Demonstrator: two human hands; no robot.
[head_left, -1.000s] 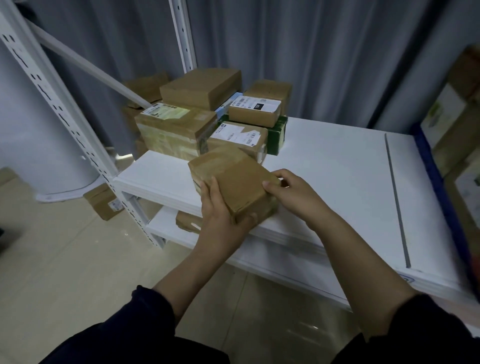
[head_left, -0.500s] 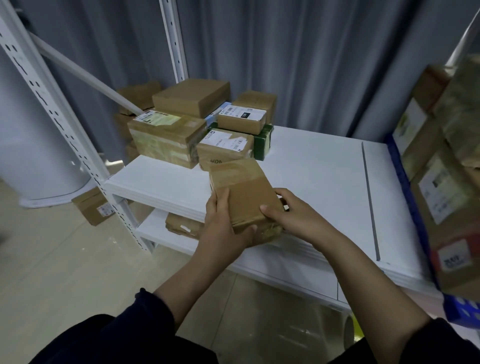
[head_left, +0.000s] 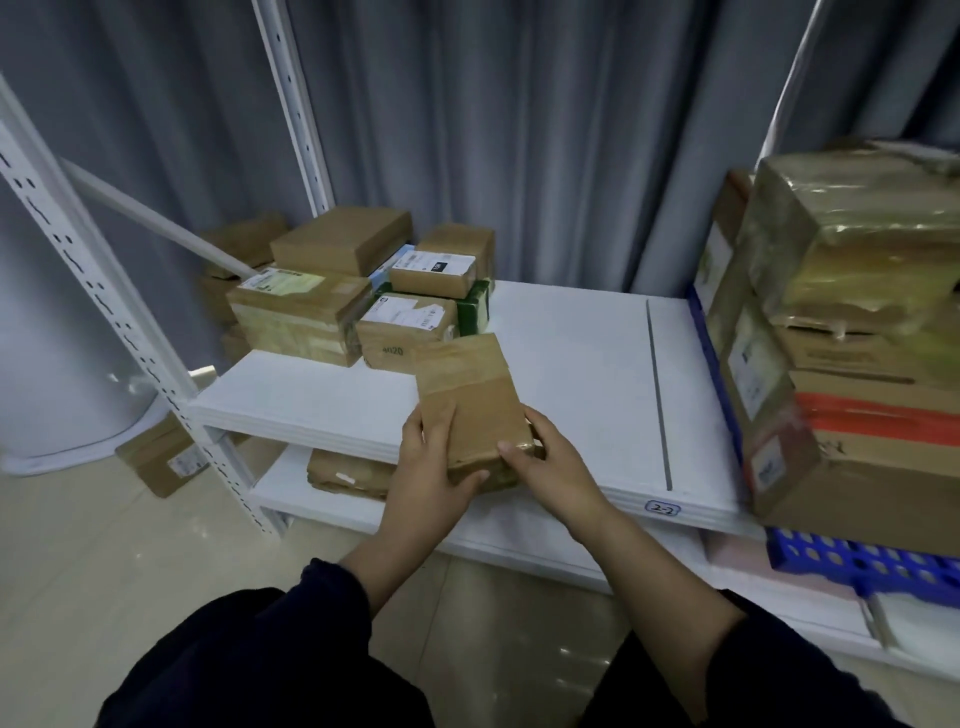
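Some brown cardboard parcels sit far left on the white shelf board. The left hand clasps a small taped brown cardboard box at the near edge, and the right hand clasps it too. I think it is being placed; next, slide it beside the parcels.

A pleated grey curtain closes the far side from left to right. In front of it stands a white metal rack: a perforated upright at the near left, another at the far side, and a slanted brace between them. Its white shelf board has a dark seam and an edge label reading 2-2, with a lower board beneath. The glossy beige tiled floor catches dim light, and a white rounded column stands at the far left.
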